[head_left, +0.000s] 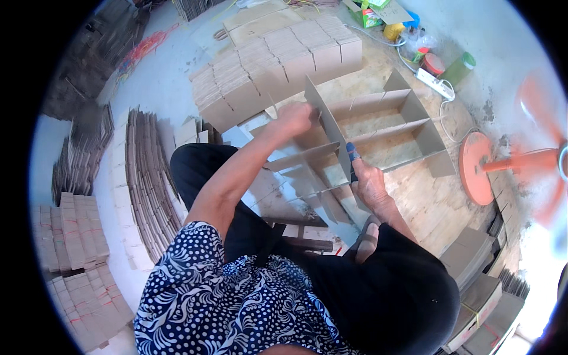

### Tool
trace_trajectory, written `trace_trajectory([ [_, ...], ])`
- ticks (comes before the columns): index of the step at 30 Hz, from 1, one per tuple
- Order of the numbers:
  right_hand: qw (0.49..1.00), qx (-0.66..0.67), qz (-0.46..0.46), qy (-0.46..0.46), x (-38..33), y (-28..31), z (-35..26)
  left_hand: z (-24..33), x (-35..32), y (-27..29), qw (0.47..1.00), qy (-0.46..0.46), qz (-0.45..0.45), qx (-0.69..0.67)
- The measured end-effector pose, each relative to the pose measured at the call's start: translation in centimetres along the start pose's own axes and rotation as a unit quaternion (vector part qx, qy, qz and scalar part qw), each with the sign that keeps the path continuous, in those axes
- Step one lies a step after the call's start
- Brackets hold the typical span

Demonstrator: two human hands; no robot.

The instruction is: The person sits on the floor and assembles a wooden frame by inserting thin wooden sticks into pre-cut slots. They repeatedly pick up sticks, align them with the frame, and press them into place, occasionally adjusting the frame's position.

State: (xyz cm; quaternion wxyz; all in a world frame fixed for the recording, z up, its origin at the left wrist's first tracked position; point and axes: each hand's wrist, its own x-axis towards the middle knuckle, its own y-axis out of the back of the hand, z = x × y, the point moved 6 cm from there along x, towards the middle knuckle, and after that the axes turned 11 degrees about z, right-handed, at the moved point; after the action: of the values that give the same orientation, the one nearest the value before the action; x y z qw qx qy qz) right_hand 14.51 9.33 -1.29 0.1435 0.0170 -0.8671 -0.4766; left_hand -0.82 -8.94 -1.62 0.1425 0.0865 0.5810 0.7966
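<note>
Cardboard divider grid [378, 127] lay on the floor in front of the seated person, half assembled, and in the head view it sat between the two hands. One long upright strip [328, 121] crossed several lower strips that ran off to the right, forming open rectangular cells; all the pieces were plain brown-grey board with narrow slots cut into their edges. The left hand [296, 118] was clenched on the far upper part of that long strip, its fingers curled over the top edge. The right hand [367, 180] was nearer the body, pressed against the strip's near end; a blue-wrapped fingertip [351, 152] touched the board, and the other fingers seemed folded around the edge, though exactly how tight the grasp was I could not tell. Beyond the grid stood a long row of slotted cardboard strips [278, 59], stacked on edge. More bundled stacks of cardboard [77, 236] lay to the person's left, and a ridged bank of flat sheets [148, 177] curved beside the left leg. To the right stood an orange fan [520, 163] with its round base on the floor, and a white power strip [435, 83] lay near some bottles.
</note>
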Motion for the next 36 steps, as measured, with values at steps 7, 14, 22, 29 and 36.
trace_trajectory([
  [7,0.998,0.026,-0.046,0.027,0.0,-1.1,1.0,-0.4,2.3,-3.1,0.999,-0.044,0.005,0.026],
  [14,0.988,0.012,-0.141,-0.053,1.0,-2.1,0.7,1.2,3.6,-4.8,0.993,-0.111,-0.004,-0.028],
  [22,0.933,-0.125,0.225,-0.251,-16.0,10.5,10.5,-9.2,7.2,2.2,0.978,-0.087,0.180,-0.055],
  [29,0.730,-0.496,0.232,-0.409,-37.5,21.1,13.8,14.1,-5.4,0.3,0.964,-0.213,0.024,-0.155],
  [36,0.741,-0.236,0.459,-0.430,-40.0,27.5,10.3,15.0,-7.4,-4.9,0.968,-0.237,-0.085,-0.012],
])
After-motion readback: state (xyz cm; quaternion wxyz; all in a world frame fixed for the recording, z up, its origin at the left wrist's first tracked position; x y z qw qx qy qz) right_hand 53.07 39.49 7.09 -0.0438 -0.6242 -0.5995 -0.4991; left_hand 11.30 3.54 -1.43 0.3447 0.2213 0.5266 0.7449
